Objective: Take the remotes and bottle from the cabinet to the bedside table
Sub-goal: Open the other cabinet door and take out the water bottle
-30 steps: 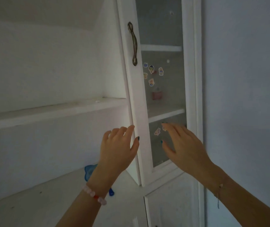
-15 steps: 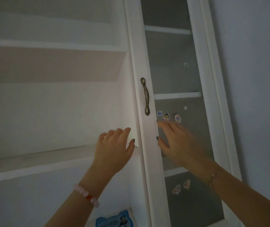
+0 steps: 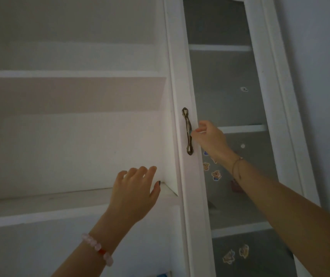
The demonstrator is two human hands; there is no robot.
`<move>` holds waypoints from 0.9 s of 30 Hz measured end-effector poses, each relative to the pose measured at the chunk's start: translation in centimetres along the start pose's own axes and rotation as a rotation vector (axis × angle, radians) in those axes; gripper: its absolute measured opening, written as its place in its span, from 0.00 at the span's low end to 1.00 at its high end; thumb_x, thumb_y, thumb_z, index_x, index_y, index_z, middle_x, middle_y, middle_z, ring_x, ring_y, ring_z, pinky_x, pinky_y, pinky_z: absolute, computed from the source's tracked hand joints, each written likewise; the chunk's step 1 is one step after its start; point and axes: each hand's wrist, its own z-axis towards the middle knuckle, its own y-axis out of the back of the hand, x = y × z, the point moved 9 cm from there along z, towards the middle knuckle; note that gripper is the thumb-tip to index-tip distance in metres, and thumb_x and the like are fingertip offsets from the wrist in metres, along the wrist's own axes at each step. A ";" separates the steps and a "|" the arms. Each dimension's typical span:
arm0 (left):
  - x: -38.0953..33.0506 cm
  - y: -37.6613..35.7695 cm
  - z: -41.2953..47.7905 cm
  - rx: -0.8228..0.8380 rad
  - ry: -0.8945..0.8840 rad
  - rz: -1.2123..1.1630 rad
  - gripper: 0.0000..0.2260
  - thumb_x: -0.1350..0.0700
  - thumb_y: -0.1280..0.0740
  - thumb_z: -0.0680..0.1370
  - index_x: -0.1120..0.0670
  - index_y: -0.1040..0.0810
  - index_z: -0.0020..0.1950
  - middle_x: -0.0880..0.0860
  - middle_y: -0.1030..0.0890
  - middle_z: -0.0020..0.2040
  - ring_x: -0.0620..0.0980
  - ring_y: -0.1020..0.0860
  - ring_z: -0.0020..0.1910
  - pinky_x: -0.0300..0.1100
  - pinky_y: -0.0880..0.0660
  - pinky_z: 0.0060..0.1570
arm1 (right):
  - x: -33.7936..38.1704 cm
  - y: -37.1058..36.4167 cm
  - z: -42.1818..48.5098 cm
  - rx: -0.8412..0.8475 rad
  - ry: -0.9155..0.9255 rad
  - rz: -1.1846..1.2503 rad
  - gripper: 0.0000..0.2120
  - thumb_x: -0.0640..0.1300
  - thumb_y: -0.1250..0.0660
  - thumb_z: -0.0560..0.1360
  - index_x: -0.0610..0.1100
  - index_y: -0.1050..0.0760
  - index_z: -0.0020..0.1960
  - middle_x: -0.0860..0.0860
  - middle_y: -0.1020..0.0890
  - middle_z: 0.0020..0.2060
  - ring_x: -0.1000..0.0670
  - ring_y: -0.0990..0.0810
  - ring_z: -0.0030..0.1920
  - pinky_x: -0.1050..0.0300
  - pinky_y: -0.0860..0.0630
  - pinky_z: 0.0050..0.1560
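**Remotes, bottle: not in sight. Cabinet door (image 3: 182,176) closed, right hand (image 3: 210,138) at its handle (image 3: 186,120).**
I see neither remotes nor bottle. Whatever the cabinet holds sits behind the frosted glass pane (image 3: 226,86), where only a dim reddish blur (image 3: 235,186) shows, too vague to name. The right hand's fingertips curl onto the dark metal handle, which I read as a light hook, not a full grip. Left hand (image 3: 134,194): spread, fingers straight, raised before the open shelf (image 3: 40,206) just left of the door; contact with the shelf I cannot tell. Risks, as I judge them:
- The fingertips slip off the narrow handle on the pull.
- The door's opening edge swings out close to the left hand.
- A sharp tug shakes anything standing upright inside.
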 end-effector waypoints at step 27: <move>1.3 0.5 -3.2 0.072 -0.020 -0.033 0.20 0.47 0.47 0.75 0.56 0.21 0.53 0.53 0.18 0.39 0.54 0.20 0.34 0.49 0.24 0.37 | -1.8 -2.3 0.7 -0.043 -0.199 0.231 0.05 0.37 0.32 0.72 0.35 0.23 0.45 0.49 0.25 0.31 0.54 0.28 0.31 0.64 0.28 0.35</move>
